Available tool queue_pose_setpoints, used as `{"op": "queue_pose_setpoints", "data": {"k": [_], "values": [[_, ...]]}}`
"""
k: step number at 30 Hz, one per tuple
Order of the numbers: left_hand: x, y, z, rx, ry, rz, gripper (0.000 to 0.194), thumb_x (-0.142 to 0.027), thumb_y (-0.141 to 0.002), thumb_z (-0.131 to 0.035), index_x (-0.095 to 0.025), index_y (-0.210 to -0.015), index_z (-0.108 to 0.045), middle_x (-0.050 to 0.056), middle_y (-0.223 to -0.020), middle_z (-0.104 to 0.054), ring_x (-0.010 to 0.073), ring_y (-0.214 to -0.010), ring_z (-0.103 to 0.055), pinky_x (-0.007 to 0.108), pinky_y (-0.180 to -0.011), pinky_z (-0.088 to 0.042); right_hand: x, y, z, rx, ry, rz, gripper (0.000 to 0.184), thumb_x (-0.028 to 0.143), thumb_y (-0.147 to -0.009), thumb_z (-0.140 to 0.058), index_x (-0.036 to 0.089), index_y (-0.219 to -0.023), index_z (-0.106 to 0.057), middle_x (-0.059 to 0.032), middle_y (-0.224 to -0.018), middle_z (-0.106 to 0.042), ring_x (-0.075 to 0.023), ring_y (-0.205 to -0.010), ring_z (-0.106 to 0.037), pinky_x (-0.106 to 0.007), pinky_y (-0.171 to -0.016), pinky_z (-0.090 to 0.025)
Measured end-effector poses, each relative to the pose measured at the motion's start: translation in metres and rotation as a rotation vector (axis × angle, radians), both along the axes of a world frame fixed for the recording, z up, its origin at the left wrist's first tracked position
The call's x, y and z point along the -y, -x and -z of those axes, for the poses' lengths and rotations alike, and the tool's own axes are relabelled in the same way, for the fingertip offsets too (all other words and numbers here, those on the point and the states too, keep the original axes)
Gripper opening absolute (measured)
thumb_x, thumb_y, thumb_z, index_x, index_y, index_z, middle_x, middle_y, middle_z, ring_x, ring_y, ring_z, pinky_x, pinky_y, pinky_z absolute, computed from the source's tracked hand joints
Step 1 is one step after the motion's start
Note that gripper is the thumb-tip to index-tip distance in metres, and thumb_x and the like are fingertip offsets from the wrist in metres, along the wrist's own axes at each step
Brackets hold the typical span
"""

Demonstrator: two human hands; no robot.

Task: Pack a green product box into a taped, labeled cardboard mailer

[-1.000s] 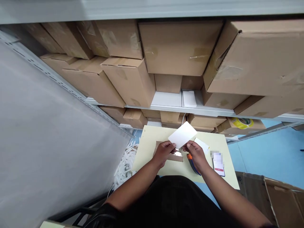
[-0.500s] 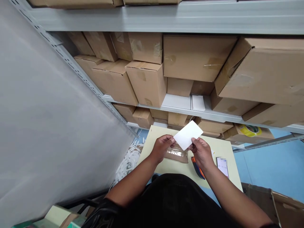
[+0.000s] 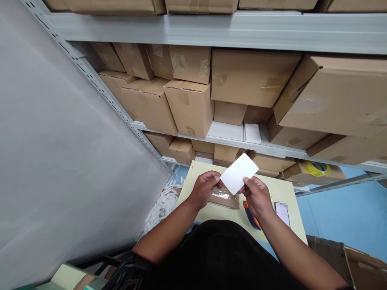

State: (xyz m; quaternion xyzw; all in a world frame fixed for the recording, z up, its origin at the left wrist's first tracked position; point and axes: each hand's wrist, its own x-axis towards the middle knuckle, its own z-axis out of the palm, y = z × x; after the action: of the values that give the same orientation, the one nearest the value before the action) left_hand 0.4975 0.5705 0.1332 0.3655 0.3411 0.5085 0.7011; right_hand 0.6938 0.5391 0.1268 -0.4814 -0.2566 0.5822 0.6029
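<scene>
A blank white card (image 3: pixel 238 173) is held up between my two hands, tilted, above the table. My left hand (image 3: pixel 207 187) pinches its left corner. On the card's lower right edge, my right hand (image 3: pixel 255 195) grips with the thumb on top. Partly hidden under the card, a brown package (image 3: pixel 223 198) wrapped in clear plastic lies on the pale yellow table (image 3: pixel 187 193). An orange and dark blue tool (image 3: pixel 251 216), its kind unclear, lies beside my right wrist. Further right on the table is a phone (image 3: pixel 282 213) with a lit screen.
Grey metal shelves (image 3: pixel 187 30) full of cardboard boxes (image 3: pixel 189 106) stand in front. A roll of yellow tape (image 3: pixel 316 168) sits on a low box. White paper strips (image 3: pixel 161 205) heap on the floor at left, by a grey wall (image 3: pixel 75 161). An opened carton (image 3: pixel 363 266) stands lower right.
The view has shifted slightly, so the shelves sit a little lower in the picture. Both hands keep the same hold on the white card.
</scene>
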Motion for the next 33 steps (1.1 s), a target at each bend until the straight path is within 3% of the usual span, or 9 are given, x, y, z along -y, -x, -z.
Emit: {"op": "queue_pose_setpoints", "data": {"k": [16, 33], "values": [[0.012, -0.002, -0.011, -0.119, -0.008, -0.03, 0.023, -0.039, -0.078, -0.076, -0.018, -0.075, -0.068, 0.001, -0.066, -0.063, 0.0141, -0.065, -0.056, 0.029, -0.07, -0.046, 0.015, 0.003, -0.006, 0.056, -0.014, -0.019, 0.035, 0.051, -0.075, -0.088, 0.02, -0.077, -0.072, -0.0022, -0.062, -0.069, -0.0163, -0.058, -0.058, -0.03, -0.06, -0.047], [0.028, 0.001, -0.002, -0.149, -0.036, -0.004, 0.022, -0.038, -0.079, -0.075, -0.017, -0.076, -0.068, 0.001, -0.069, -0.064, 0.0146, -0.067, -0.057, 0.028, -0.07, -0.045, 0.03, 0.0, 0.002, 0.079, 0.001, -0.015, 0.035, 0.052, -0.076, -0.087, 0.02, -0.076, -0.072, -0.0021, -0.062, -0.068, -0.0163, -0.06, -0.06, -0.03, -0.062, -0.048]]}}
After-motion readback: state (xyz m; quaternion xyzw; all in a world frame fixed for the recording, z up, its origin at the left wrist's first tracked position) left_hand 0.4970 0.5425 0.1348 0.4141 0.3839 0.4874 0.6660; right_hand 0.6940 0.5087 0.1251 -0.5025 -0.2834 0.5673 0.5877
